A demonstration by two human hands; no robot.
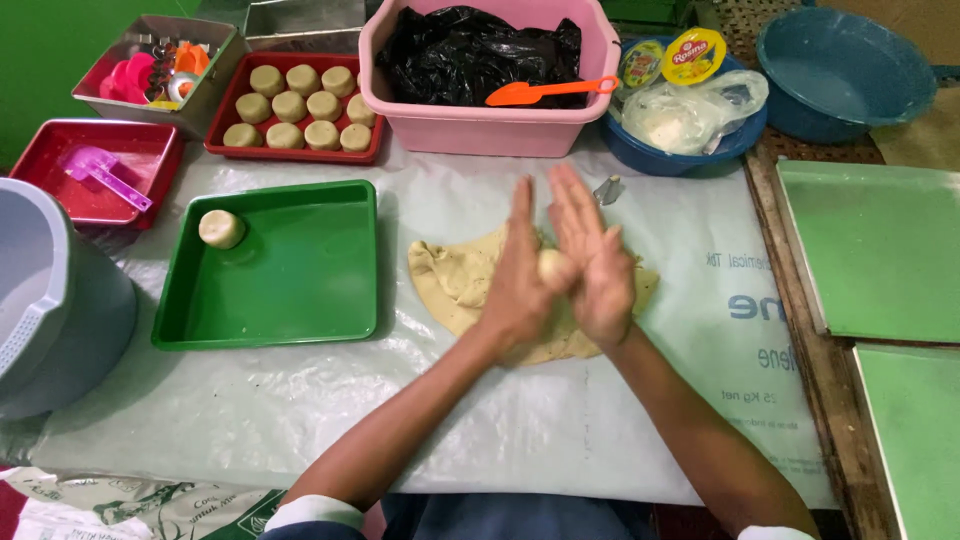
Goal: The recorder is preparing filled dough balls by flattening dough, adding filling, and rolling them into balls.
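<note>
My left hand (517, 290) and my right hand (594, 262) press palm to palm around a small dough ball (552, 267), fingers stretched out flat. Below them a flat slab of pale dough (455, 280) lies on the plastic sheet (300, 400). A green tray (290, 300) to the left holds one dough ball (221, 229) in its far left corner. A red tray (228, 110) at the back carries several round dough pieces (300, 108).
A pink tub (480, 125) with a black bag and an orange spatula (545, 91) stands behind. A blue bowl (640, 155) holds plastic bags. Another red tray (40, 150) holds a purple scoop (100, 172). A grey colander (40, 290) sits left; green boards (880, 250) lie right.
</note>
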